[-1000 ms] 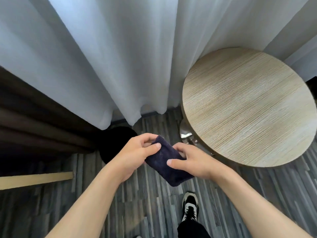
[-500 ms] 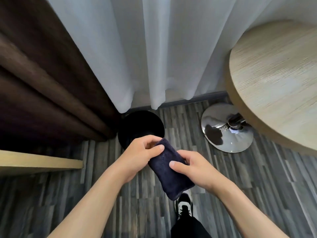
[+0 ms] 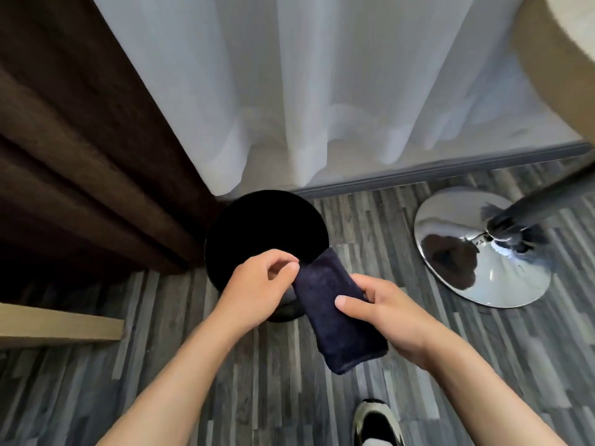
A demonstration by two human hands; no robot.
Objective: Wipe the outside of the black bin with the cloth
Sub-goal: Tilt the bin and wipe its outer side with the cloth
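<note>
The round black bin (image 3: 257,220) stands on the floor below the curtains, seen from above, its near side partly hidden by my hands. A folded dark navy cloth (image 3: 335,310) hangs just in front of the bin's near rim. My left hand (image 3: 257,291) pinches the cloth's upper left edge between thumb and fingers. My right hand (image 3: 383,313) grips the cloth from the right, thumb pressed on its face.
A brown curtain (image 3: 80,156) hangs left of the bin and a sheer white curtain (image 3: 322,91) behind it. The chrome base (image 3: 476,252) of a round wooden table (image 3: 560,59) sits to the right. A wooden edge (image 3: 61,326) juts in at left. My shoe (image 3: 376,423) is below.
The view has dropped closer to the bin, which now looks larger and sits right behind my hands. Both hands keep hold of the cloth, now over the bin's near rim.
</note>
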